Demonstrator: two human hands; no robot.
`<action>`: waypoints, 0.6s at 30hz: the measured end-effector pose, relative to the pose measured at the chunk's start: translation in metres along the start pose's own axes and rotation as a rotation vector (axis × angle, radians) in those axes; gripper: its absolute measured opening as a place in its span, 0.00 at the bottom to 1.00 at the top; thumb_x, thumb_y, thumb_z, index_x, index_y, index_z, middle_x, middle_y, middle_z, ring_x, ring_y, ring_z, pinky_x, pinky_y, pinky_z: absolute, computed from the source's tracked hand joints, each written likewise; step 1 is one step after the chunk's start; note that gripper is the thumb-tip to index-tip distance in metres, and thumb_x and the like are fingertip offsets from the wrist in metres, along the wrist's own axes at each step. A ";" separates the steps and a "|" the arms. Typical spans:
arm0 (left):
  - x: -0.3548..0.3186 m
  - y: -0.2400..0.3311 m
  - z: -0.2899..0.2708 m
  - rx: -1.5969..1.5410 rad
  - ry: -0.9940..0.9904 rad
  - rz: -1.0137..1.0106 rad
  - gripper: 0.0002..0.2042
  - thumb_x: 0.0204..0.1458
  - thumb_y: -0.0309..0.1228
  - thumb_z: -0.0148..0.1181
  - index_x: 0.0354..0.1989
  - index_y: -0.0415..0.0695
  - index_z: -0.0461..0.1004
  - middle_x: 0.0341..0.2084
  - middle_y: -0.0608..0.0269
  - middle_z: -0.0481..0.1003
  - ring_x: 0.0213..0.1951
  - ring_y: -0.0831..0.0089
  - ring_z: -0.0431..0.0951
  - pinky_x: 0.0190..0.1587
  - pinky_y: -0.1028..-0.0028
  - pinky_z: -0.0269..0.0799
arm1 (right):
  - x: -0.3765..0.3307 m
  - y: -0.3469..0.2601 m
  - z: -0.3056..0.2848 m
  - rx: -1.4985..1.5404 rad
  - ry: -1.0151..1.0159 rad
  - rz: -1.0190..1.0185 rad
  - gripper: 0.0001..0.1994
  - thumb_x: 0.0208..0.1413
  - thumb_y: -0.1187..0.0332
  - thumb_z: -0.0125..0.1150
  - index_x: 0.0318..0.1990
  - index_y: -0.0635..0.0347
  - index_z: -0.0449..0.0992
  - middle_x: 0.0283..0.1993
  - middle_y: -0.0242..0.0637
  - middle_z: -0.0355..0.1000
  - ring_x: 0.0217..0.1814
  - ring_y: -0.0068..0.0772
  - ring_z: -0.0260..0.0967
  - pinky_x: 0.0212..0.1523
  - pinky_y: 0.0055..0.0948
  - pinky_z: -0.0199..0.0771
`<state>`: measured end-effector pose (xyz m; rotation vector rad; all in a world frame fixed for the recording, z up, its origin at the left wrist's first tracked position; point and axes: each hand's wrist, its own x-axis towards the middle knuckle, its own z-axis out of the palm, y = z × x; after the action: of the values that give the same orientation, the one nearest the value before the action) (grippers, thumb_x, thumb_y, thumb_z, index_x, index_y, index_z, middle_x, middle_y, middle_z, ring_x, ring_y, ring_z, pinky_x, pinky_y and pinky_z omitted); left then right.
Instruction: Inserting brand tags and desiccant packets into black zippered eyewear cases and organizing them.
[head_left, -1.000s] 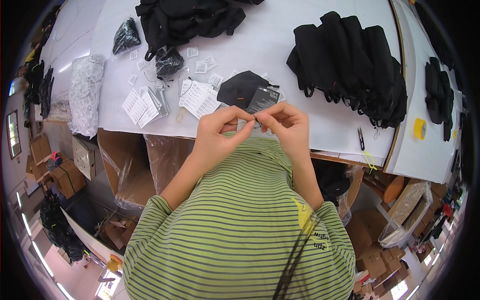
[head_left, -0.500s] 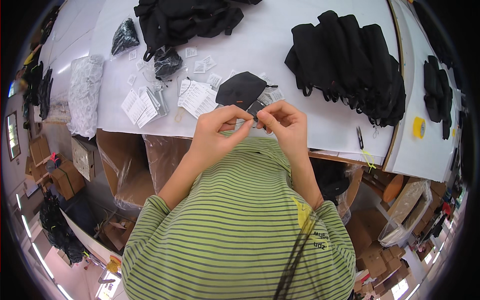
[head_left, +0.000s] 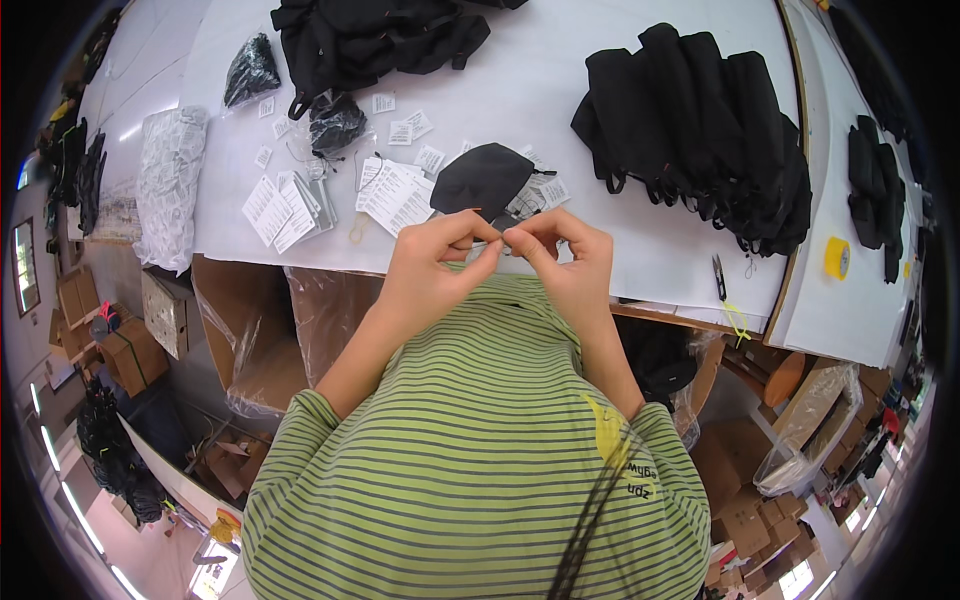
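My left hand (head_left: 437, 255) and my right hand (head_left: 568, 262) meet fingertip to fingertip at the table's near edge, both closed in a pinch. Whatever lies between the fingers is too small and too covered to name. Just beyond them rests a small black fabric pouch (head_left: 482, 178) with a cord end at its right side and a tiny orange mark. A dark tag (head_left: 507, 219) shows partly behind the fingertips, against the pouch's lower edge. White printed tags (head_left: 398, 200) lie spread out left of the pouch, more under and behind it.
Black fabric pouches (head_left: 690, 130) are piled at the right, and more black fabric (head_left: 375, 40) lies at the back. Scissors (head_left: 719, 278) with a yellow tie sit near the right front edge. Yellow tape (head_left: 837, 258) stands farther right. A wrapped white bundle (head_left: 170, 190) lies left; open cartons (head_left: 245, 325) stand below the table.
My fingertips have come together. The dark tag, plainer at my right fingers before, is now mostly hidden behind them. The pouch has hardly moved.
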<state>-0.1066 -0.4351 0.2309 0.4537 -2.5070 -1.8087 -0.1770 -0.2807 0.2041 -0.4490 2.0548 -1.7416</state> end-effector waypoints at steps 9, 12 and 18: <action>0.092 -0.040 -0.015 -0.005 -0.291 0.393 0.08 0.47 0.22 0.56 0.37 0.41 0.74 0.29 0.62 0.72 0.34 0.70 0.69 0.41 0.71 0.66 | 0.007 0.010 -0.020 0.473 -0.078 0.069 0.05 0.54 0.73 0.61 0.31 0.65 0.73 0.27 0.34 0.74 0.29 0.21 0.71 0.34 0.18 0.69; 0.115 -0.057 0.007 -0.026 -0.852 0.061 0.13 0.47 0.23 0.52 0.42 0.45 0.73 0.35 0.58 0.72 0.42 0.63 0.68 0.51 0.66 0.62 | 0.010 0.014 -0.036 0.522 -0.038 0.006 0.06 0.59 0.71 0.55 0.34 0.64 0.70 0.28 0.35 0.73 0.33 0.24 0.72 0.38 0.22 0.70; 0.119 -0.081 0.025 0.613 -0.582 0.546 0.16 0.39 0.23 0.64 0.37 0.46 0.68 0.36 0.64 0.70 0.46 0.61 0.65 0.49 0.66 0.60 | -0.010 0.035 -0.061 0.488 0.102 0.031 0.07 0.60 0.69 0.54 0.32 0.62 0.70 0.28 0.36 0.74 0.32 0.25 0.72 0.40 0.22 0.69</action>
<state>-0.2071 -0.4639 0.1287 -0.8162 -3.0832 -1.0460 -0.1980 -0.2174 0.1786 -0.1775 1.6017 -2.1916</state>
